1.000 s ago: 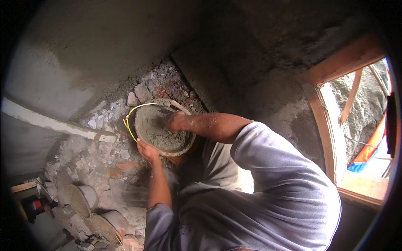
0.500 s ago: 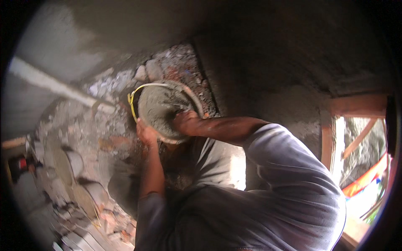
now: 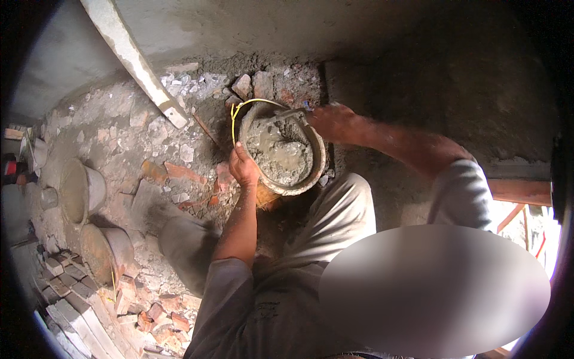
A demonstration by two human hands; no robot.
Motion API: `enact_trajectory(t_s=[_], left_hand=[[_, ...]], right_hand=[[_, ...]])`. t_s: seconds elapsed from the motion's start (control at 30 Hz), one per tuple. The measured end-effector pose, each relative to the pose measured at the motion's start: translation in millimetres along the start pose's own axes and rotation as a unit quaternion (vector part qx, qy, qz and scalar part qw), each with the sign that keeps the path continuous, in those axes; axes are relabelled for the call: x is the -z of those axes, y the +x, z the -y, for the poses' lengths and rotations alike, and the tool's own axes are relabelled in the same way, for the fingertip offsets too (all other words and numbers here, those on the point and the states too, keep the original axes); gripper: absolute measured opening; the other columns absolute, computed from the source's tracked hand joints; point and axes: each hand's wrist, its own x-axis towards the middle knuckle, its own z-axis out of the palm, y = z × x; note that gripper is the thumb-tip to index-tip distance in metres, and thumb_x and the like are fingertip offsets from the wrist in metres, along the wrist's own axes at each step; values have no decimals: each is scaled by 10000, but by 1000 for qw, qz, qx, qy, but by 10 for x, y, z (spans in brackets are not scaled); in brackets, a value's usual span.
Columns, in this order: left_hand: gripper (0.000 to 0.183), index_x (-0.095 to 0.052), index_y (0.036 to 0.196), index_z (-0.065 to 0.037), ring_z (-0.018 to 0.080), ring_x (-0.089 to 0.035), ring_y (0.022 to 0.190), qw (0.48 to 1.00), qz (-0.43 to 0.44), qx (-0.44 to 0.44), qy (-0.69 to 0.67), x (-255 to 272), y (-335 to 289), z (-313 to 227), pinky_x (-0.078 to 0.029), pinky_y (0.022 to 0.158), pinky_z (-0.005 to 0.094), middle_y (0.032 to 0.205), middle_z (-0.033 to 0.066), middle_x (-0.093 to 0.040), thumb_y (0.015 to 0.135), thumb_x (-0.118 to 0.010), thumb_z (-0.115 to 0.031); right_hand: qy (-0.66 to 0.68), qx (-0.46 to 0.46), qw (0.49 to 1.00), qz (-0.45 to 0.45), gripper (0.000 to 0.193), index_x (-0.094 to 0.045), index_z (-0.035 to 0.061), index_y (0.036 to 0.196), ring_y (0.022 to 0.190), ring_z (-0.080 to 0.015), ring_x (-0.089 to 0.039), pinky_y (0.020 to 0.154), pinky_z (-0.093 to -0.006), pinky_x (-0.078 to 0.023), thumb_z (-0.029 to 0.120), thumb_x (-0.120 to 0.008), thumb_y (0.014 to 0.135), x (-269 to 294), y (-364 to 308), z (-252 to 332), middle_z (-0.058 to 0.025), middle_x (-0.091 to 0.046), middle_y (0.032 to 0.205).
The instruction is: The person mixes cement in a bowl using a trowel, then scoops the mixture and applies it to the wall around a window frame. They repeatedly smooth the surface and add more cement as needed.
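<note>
A round bucket with a yellow handle stands in front of me, filled with wet grey mortar. My left hand is closed on its near left rim, the thumb over the edge. At the far right rim, my right hand is closed round a tool that looks like a trowel. Its grey, mortar-smeared blade lies across the bucket's far edge, and its handle is hidden in my fist.
Rubble and broken brick cover the ground. A long pale straightedge leans at the far left. Two more buckets lie tilted at the left, above stacked bricks and planks. A plastered wall rises behind.
My right hand has come up out of the mortar to the far right rim with the trowel. My left hand stays on the rim. The view has shifted, and the bucket appears further right.
</note>
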Motion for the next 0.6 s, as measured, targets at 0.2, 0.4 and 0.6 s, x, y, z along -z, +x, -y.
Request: enact_trajectory(t_s=[0.2, 0.4, 0.6], left_hand=[[497, -577, 870, 24, 431, -549, 708, 997, -1, -29, -66, 0, 38, -169, -412, 643, 465, 743, 225, -586, 982, -377, -417], [486, -574, 860, 18, 455, -548, 727, 999, 29, -34, -10, -111, 95, -19, -401, 644, 502, 751, 246, -581, 985, -362, -401], [441, -555, 909, 20, 454, -539, 761, 996, -9, -62, -64, -39, 57, -25, -402, 663, 489, 799, 241, -580, 984, -377, -375]], right_hand=[[93, -47, 946, 307, 71, -662, 27, 791, 866, -248, -659, 602, -413, -570, 77, -613, 786, 10, 1035, 282, -98, -650, 858], [149, -98, 941, 286, 283, -545, -9, 1040, 823, -265, -641, 521, -428, -551, 162, -586, 818, -421, -3, 1074, -119, -561, 907], [71, -152, 934, 314, 211, -650, 6, 990, 920, -247, -663, 571, -400, -570, 121, -595, 821, 673, 338, 836, -122, -662, 898]])
